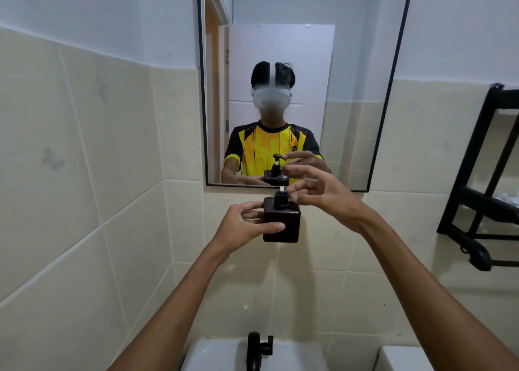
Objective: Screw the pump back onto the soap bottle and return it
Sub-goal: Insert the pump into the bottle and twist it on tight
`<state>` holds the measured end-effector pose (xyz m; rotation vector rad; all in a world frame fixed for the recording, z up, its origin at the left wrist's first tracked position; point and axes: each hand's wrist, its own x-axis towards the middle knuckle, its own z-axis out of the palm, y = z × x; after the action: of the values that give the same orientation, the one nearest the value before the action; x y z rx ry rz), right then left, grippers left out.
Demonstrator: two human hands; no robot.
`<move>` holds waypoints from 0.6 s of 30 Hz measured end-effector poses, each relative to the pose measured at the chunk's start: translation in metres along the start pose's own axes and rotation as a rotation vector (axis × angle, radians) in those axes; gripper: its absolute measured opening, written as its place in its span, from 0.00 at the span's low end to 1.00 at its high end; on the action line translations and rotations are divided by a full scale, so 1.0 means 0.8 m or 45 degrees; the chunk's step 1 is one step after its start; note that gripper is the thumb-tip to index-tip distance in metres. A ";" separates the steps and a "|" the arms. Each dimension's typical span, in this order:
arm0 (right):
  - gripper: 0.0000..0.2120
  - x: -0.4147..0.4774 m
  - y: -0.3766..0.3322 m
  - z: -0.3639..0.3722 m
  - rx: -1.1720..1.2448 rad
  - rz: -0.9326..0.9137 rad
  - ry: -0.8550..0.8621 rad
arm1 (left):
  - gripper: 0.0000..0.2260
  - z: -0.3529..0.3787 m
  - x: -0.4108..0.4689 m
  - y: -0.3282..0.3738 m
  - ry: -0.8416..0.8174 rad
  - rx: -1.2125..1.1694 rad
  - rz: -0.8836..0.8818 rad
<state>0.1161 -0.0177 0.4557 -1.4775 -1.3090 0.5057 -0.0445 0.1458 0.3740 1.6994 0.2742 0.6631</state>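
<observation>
A dark brown square soap bottle (283, 224) is held up in the air in front of the tiled wall, just below the mirror. My left hand (244, 226) grips its body from the left, thumb across the front. A black pump (281, 192) with a white stem stands upright on the bottle's neck. My right hand (323, 195) comes in from the right, fingertips pinched on the pump's black collar. How far the collar is screwed down cannot be told.
A black-framed mirror (391, 84) hangs straight ahead and reflects a person holding the bottle. A black wall rack (477, 202) sticks out at the right. Below are a white sink (219, 353) with a black tap (255, 351) and a white ledge (404, 359).
</observation>
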 end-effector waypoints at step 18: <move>0.24 0.013 -0.008 0.018 -0.061 -0.089 -0.061 | 0.23 -0.004 0.001 -0.002 -0.006 0.020 0.030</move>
<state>0.1047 -0.0032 0.4593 -1.4615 -1.4135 0.4695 -0.0454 0.1497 0.3730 1.7218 0.2567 0.6759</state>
